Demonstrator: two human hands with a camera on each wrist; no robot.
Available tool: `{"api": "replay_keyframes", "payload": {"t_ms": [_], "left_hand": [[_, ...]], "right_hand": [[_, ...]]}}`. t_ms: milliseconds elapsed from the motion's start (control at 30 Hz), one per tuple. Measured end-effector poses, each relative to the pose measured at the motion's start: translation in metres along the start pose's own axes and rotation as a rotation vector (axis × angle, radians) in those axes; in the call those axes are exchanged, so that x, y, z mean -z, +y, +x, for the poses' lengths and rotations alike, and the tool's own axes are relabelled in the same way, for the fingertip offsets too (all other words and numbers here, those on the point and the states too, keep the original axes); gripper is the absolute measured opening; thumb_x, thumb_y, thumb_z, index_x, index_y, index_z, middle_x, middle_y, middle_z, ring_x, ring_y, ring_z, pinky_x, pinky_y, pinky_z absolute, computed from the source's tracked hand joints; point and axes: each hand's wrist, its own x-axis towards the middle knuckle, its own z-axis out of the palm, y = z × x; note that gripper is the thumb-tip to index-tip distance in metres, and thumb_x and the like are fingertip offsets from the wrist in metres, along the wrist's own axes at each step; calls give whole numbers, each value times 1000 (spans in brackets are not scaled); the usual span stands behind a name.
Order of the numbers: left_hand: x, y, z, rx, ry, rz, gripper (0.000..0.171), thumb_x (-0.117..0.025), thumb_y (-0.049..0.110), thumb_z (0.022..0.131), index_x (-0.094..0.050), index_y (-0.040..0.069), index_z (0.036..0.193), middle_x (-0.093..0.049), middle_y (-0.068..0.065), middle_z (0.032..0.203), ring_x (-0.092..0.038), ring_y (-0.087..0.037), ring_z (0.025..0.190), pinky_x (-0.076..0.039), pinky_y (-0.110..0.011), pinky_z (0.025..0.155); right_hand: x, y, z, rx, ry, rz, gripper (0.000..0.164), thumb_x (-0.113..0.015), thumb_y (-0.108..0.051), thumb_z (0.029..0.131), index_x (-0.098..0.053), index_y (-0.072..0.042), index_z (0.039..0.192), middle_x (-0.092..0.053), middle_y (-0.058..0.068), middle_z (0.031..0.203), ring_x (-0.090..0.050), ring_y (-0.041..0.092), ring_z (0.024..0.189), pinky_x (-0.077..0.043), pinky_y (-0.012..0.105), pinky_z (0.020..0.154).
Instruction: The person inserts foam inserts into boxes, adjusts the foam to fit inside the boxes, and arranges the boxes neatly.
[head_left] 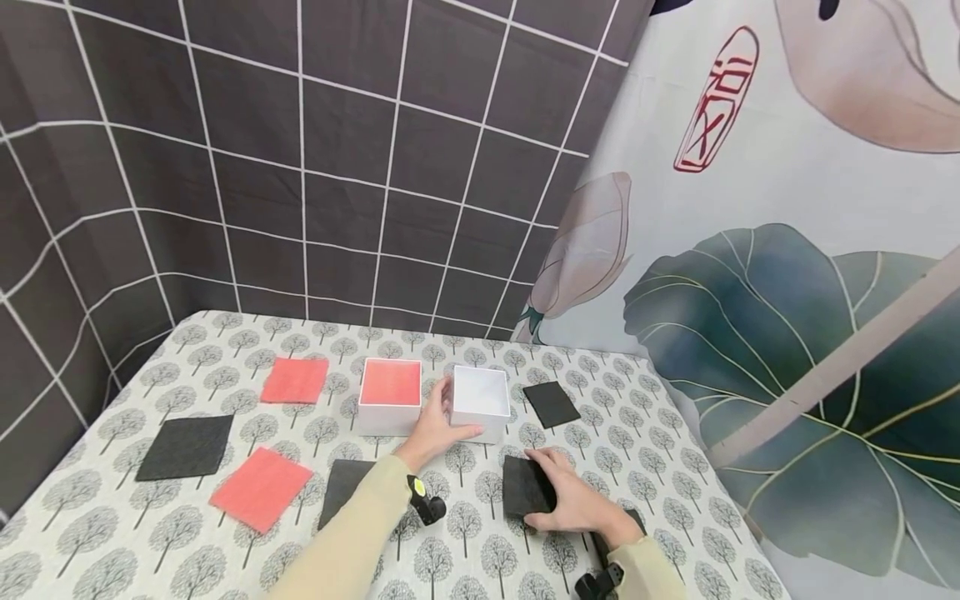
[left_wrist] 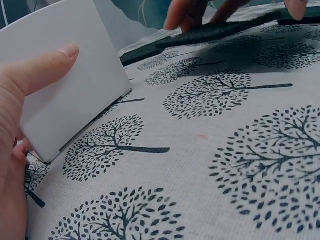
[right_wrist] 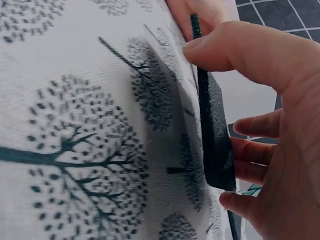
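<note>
My left hand [head_left: 435, 425] grips the left side of an open white box [head_left: 481, 392], its thumb across the front wall; the left wrist view shows that thumb flat on the white box [left_wrist: 85, 80]. No cloth shows inside it. In front and to the right, my right hand [head_left: 576, 500] holds a black cloth square [head_left: 522, 490] by its edges between thumb and fingers. The right wrist view shows this black cloth [right_wrist: 215, 130] nearly edge-on, raised over the tablecloth. Left of the white box stands a second white box [head_left: 389, 421] with a red cloth [head_left: 391, 382] filling its opening.
Red squares [head_left: 295, 381] [head_left: 260, 490] and a black square [head_left: 184, 447] lie on the left. Another black square [head_left: 345, 487] is partly under my left sleeve, and one [head_left: 551, 404] lies right of the boxes. A dark piece [head_left: 636, 521] shows by my right wrist. Dark curtain behind.
</note>
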Motion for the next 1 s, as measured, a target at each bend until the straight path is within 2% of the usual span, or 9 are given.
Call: {"api": "replay_keyframes", "payload": {"t_ms": [367,500,667,1000], "left_hand": [[0,-5,1,15,-15,-4,113,-86,29,60,-16,8,147,-25,-18,148,-32,-36,131,-29,-41,108],[0,-6,1,7,-13,-3,113,-85,30,60,-16,7,146,-25,-18,148,-33,-37,130,-29,-42,108],[0,-5,0,1,-19,-12,114,-85,33,60,-15,6,146,-26,-18,147,-33,-38,129,-28,-44,108],[0,-7,1,-3,-20,4,113,-85,34,60,-17,9,147,-28,-18,146,-35,-38,128,-30,-44,107]], "right_hand": [[20,-5,8,47,95,4,92,-79,-32,62,-36,-3,138,-39,9,124,-44,20,102,-47,40,84],[31,-8,15,60,117,3,92,-79,-31,62,-36,-4,139,-38,10,128,-43,22,106,-46,44,85],[40,-9,29,123,149,-21,91,-79,-30,61,-37,-2,137,-38,14,128,-43,24,107,-46,47,84],[54,-12,58,104,127,-21,90,-77,-33,62,-37,-8,139,-40,9,126,-39,22,108,-44,47,87]]}}
